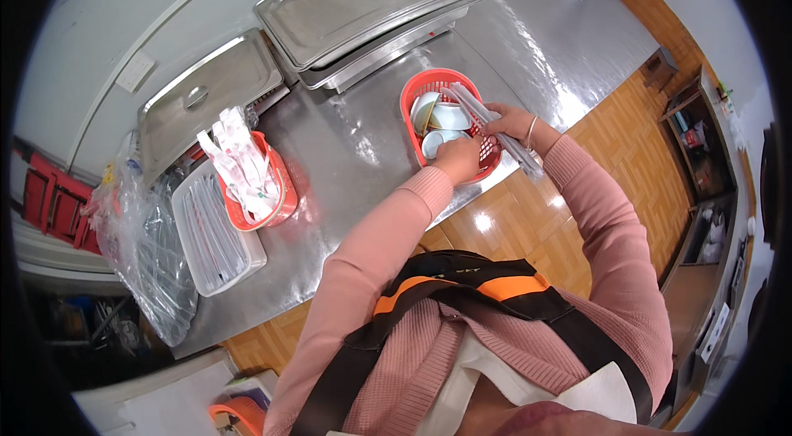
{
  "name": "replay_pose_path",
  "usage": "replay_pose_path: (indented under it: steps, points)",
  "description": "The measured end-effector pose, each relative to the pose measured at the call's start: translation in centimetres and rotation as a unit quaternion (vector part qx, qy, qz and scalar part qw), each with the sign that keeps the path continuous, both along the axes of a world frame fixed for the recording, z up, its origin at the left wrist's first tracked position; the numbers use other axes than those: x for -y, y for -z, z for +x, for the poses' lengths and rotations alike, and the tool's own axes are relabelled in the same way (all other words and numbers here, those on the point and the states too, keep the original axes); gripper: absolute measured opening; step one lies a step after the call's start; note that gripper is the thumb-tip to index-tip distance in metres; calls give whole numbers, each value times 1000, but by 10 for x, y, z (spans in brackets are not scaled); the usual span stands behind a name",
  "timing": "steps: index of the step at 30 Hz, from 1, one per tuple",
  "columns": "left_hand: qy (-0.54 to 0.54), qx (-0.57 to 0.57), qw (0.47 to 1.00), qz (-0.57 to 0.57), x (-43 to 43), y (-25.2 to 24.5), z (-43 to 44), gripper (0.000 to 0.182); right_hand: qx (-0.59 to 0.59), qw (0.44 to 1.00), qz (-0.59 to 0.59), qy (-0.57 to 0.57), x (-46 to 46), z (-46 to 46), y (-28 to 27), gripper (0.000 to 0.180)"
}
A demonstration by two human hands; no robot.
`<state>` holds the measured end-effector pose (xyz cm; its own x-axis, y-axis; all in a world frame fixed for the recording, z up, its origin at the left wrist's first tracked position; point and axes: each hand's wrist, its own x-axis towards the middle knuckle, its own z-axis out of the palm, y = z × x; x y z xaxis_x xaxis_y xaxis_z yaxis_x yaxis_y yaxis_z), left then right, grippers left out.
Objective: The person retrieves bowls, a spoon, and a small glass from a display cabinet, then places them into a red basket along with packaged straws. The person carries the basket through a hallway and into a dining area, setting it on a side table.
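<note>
On the steel table stands a red plastic basket [406,103] holding several pale bowls [450,117]. My right hand [508,125] grips a bundle of long, thin, clear-wrapped items [521,153], whose upper ends lean over the basket. Inside the basket's near side is my left hand [459,159], beside a small bowl; its fingertips are partly hidden, and whether they hold anything does not show. Farther left, a second red basket [286,199] holds white wrapped packets [242,165]. It sits against a white tray [258,258] filled with long plastic-wrapped items [210,232].
Lidded steel food pans [322,15] line the wall side of the steel table [346,188]. A clear plastic bag [154,263] rests at the table's left end. Dark shelves [711,145] stand beyond the wood-patterned floor [606,176] at right, near a small stool [661,67].
</note>
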<state>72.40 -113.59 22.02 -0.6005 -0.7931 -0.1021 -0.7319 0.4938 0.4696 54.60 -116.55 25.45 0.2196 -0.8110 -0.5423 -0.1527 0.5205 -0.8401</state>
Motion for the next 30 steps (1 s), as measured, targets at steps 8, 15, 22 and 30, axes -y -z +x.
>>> replay_pose_path:
  steps: [8,15,22,30]
  points:
    - [-126,-219,968,8,3,33,-21,17,36,998,25,-37,13,1,24,57]
    - [-254,-354,856,278,-8,38,-12,26,86,989,100,-67,5,-11,31,40]
    - [-269,-444,734,437,-6,30,-20,28,-47,986,-58,-152,29,1,38,22]
    - [-317,-520,655,447,-19,4,-1,32,-530,692,-383,-306,44,35,40,44]
